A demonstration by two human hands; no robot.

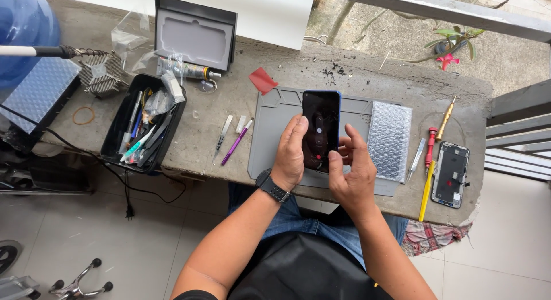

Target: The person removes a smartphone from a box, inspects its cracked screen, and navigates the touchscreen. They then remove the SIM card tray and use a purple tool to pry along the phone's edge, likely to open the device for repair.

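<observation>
The left hand [291, 154] gripped a dark phone [321, 128] by its left edge, fingers curled behind it out of sight, a black watch [272, 186] on the wrist. The right hand [351, 174] cupped the phone's lower right corner, thumb on the screen; its other fingers were hidden. The phone stood tilted above a grey mat [275, 133] near the worktop's [229, 105] front edge. A sheet of bubble wrap [390, 139] lay on the mat's right part. Near the right edge lay a bare phone screen [451, 174], with screwdrivers [431, 146] just beside it. A black tool tray [140, 125] overhung the front left edge, its contents too jumbled to tell apart.
</observation>
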